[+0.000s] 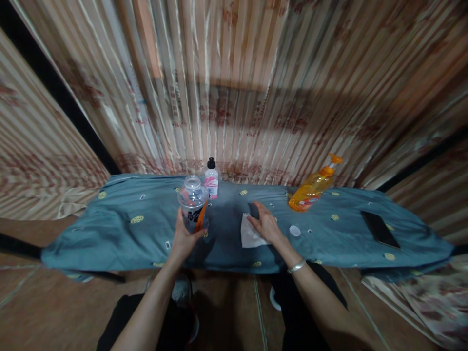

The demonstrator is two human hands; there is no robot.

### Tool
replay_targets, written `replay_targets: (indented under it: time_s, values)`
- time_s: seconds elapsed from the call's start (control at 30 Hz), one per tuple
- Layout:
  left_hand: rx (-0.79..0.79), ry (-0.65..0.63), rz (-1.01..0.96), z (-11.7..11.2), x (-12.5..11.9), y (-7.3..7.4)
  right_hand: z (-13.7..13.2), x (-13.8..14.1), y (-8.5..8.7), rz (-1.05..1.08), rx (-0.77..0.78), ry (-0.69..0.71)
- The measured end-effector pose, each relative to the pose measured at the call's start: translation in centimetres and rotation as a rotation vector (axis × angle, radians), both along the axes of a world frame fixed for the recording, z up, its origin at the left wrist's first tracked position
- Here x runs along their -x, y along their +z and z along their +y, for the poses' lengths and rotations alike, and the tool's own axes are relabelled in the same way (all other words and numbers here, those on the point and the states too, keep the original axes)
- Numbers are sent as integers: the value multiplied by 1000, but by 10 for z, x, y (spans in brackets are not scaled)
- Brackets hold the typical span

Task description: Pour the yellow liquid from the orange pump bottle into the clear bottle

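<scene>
My left hand [185, 237] is wrapped round the lower part of a clear plastic cup [193, 204] with dark lettering and an orange stripe. A narrower clear round piece tops the cup, which stands nearly upright. Just behind it is a small clear bottle [211, 180] with a black cap and a pink label. My right hand [266, 225] grips a white tissue [251, 235] at its upper edge, thumb against it, low over the cloth. Part of its fingers is hidden. Right of that hand lies a small white disc [294, 230].
A blue-green patterned cloth [120, 234] covers the narrow table. An orange pump bottle [310, 189] stands at the back right, and a dark phone [380, 229] lies near the right end. Striped curtains [234, 97] hang behind. Black poles [62, 92] rise at both sides.
</scene>
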State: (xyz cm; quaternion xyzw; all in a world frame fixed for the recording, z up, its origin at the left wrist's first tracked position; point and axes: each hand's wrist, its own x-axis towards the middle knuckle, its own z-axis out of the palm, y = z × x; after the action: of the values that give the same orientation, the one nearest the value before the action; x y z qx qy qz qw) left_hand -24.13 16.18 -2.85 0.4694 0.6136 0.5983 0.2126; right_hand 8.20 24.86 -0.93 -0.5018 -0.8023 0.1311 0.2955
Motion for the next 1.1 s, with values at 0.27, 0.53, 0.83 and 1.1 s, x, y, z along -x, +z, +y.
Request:
replay_targets:
  time_s: [0.27, 0.53, 0.83, 1.1]
  values:
    - [-11, 27, 10, 3, -4, -4, 65, 105, 55, 308, 182, 123]
    - [23, 20, 21, -6, 4, -12, 116, 168, 73, 451, 265, 110]
    - [82, 71, 60, -27, 25, -8, 104, 130, 63, 626, 260, 0]
    - [158, -133, 46, -59, 27, -1, 31, 31, 72, 830, 198, -42]
